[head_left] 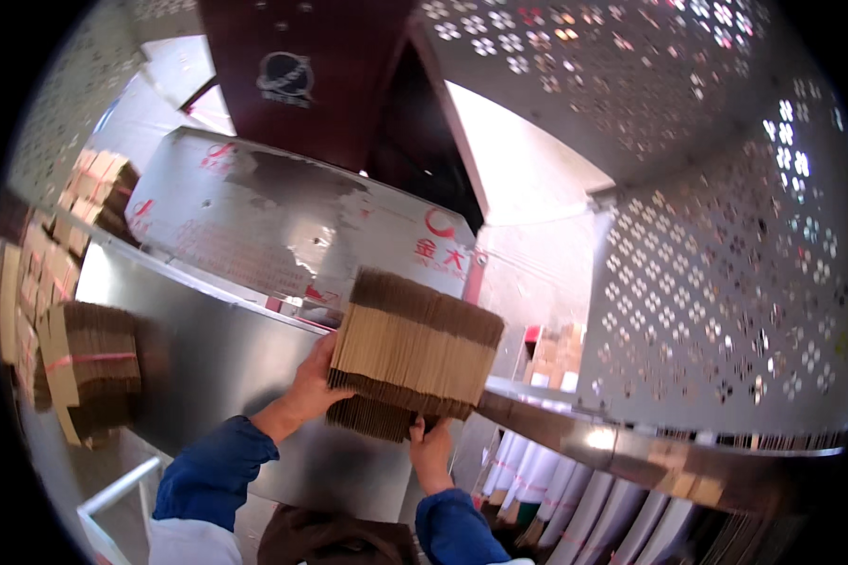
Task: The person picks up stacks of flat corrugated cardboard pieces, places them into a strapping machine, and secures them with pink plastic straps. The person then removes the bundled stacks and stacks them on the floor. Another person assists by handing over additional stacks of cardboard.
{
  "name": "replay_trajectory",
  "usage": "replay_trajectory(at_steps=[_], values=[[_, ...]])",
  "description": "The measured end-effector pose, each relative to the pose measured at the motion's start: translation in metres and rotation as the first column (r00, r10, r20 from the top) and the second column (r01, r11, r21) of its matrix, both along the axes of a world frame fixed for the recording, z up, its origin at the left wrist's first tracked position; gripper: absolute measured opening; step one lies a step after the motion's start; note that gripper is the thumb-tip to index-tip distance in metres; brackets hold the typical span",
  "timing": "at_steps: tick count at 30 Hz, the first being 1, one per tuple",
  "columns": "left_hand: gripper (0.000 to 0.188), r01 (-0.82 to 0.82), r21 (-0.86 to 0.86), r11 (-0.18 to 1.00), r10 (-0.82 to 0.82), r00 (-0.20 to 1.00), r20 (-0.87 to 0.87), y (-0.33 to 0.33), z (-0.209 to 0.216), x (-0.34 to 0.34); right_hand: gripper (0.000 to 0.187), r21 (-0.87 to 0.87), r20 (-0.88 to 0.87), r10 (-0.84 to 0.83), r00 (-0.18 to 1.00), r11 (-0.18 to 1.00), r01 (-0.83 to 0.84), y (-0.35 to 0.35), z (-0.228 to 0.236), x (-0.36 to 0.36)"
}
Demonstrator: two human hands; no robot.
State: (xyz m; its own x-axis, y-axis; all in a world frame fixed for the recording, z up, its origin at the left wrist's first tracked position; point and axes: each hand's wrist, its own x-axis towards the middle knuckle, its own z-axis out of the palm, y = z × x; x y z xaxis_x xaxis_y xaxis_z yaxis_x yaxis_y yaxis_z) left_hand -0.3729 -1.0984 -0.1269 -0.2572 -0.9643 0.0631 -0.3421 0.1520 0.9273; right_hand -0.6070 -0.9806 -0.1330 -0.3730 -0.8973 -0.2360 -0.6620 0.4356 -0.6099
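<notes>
A thick stack of brown cardboard sheets (415, 344), its many thin edges facing me, is held up over the metal table. My left hand (309, 384) grips the stack's left side, the thumb along its lower left corner. At the lower right edge my right hand (431, 452) is closed on the same stack, with its far fingers hidden underneath. The lower layer of edges is darker and steps back below the lighter front. Behind the stack stands a silver metal machine panel (283, 226) with red print.
The shiny metal table (198, 348) spreads below my hands. Strapped cardboard bundles (94, 363) are piled at the left. Perforated metal guards (716, 301) rise on the right, above a curved metal rail (594, 438). White rolled bundles (575, 499) lie at lower right. A dark red machine housing (301, 85) stands at the back.
</notes>
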Motion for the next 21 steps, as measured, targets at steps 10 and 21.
replay_trajectory(at_steps=[10,21], values=[[0.092,0.066,0.039,0.997,-0.067,0.997,0.038,0.008,-0.025,-0.002,0.048,-0.059,0.019,0.063,0.998,0.996,-0.062,-0.001,0.016,0.001],[0.094,0.085,-0.056,0.995,-0.077,0.989,0.13,-0.002,-0.006,-0.007,0.062,-0.03,-0.012,0.069,0.998,0.997,-0.07,0.002,0.005,-0.006]])
